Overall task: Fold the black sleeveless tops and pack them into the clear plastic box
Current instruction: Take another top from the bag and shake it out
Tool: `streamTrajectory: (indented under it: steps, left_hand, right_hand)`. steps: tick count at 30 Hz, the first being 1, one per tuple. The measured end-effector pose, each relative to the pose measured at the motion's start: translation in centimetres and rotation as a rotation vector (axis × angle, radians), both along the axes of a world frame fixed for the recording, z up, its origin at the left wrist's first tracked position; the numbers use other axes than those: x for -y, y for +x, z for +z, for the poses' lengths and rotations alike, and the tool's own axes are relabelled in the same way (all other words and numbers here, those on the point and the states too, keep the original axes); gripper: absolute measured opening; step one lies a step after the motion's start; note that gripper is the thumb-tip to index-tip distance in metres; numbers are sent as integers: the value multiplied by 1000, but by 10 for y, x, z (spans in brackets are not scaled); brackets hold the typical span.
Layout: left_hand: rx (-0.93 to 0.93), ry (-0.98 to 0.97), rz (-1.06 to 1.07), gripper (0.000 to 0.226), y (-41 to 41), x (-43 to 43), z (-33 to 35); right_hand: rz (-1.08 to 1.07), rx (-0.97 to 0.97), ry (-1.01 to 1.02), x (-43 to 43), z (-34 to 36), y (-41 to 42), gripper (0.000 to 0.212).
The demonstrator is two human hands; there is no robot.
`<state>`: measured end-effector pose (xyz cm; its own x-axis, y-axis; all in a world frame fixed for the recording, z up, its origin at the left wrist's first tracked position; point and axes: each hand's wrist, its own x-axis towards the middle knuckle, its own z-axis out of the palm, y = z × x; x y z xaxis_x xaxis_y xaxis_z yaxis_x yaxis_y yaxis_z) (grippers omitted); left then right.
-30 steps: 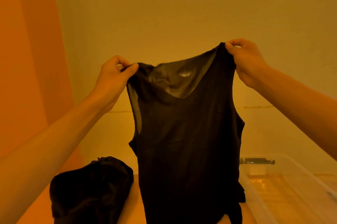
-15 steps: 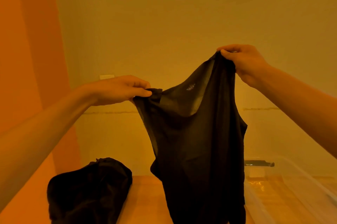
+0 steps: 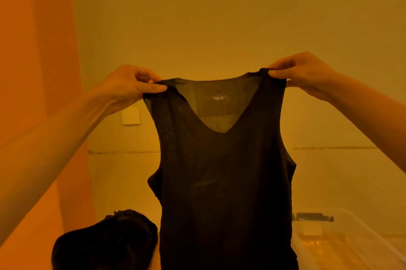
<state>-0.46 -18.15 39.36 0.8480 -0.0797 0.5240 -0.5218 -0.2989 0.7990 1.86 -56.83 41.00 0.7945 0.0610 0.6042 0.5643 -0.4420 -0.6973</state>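
You lifted your left hand [image 3: 129,85] level with your right hand [image 3: 305,74], both pinching the black top [image 3: 224,182] spread, partly screening the clear box [image 3: 351,245] and dark pile [image 3: 105,241].

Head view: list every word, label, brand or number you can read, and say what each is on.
Too blurred to read: neck print, two small pale lines inside the back of the held black top.
No text seen: wall plate, which is blank, and clear plastic box.
Nothing in this view can be quoted.
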Motion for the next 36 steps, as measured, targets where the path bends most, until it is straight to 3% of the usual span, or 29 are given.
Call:
streamTrajectory:
  steps: [8, 16, 21, 27, 36]
  left_hand:
    - [64, -313, -170, 13, -9, 6, 25]
    - [424, -109, 229, 7, -12, 10, 14]
    - [577, -75, 154, 9, -35, 5, 13]
    - [578, -203, -71, 5, -74, -14, 19]
    - [356, 7, 149, 8, -6, -14, -30]
  right_hand:
    - [44, 42, 98, -4, 24, -7, 6]
    - [-29, 140, 53, -9, 17, -21, 6]
    - [7, 234, 62, -12, 14, -47, 5]
    - [131, 314, 80, -16, 21, -93, 6]
    - [-13, -14, -36, -29, -25, -25, 6]
